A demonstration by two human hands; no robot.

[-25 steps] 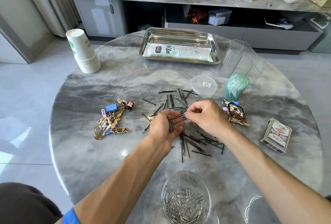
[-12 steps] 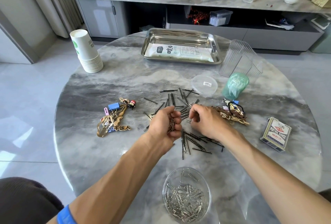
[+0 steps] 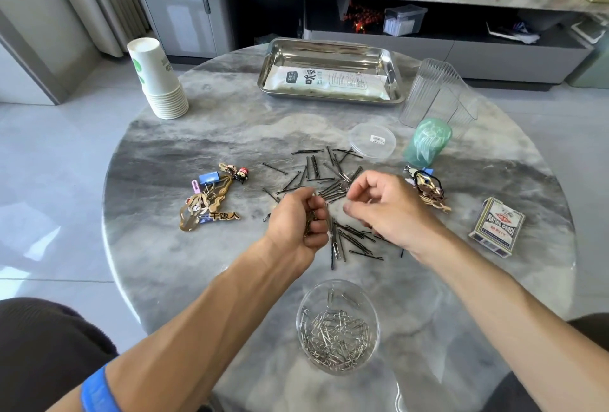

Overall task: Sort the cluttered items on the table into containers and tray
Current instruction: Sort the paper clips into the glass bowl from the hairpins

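Observation:
Several black bobby pins (image 3: 316, 167) lie scattered across the middle of the round marble table (image 3: 164, 263). My left hand (image 3: 296, 220) is curled around a small bunch of dark pins, just left of the pile. My right hand (image 3: 385, 207) hovers over the pile's right side, thumb and forefinger pinched together; whether a pin is between them I cannot tell. A clear round container (image 3: 337, 326) full of silver paper clips stands near the front edge. Its clear lid (image 3: 372, 140) lies behind the pins. A steel tray (image 3: 329, 49) at the back holds a white packet.
A stack of paper cups (image 3: 155, 82) stands at the back left. Hair clips and a blue binder clip (image 3: 211, 194) lie at the left. More hair clips (image 3: 428, 190), a green capsule-shaped case (image 3: 428, 141), clear ribbed cups (image 3: 435, 92) and a box of playing cards (image 3: 497, 227) are at the right.
My right hand has drawn back from my left hand and lifted a little, fingers pinched. My left hand has closed tighter around its bunch of pins.

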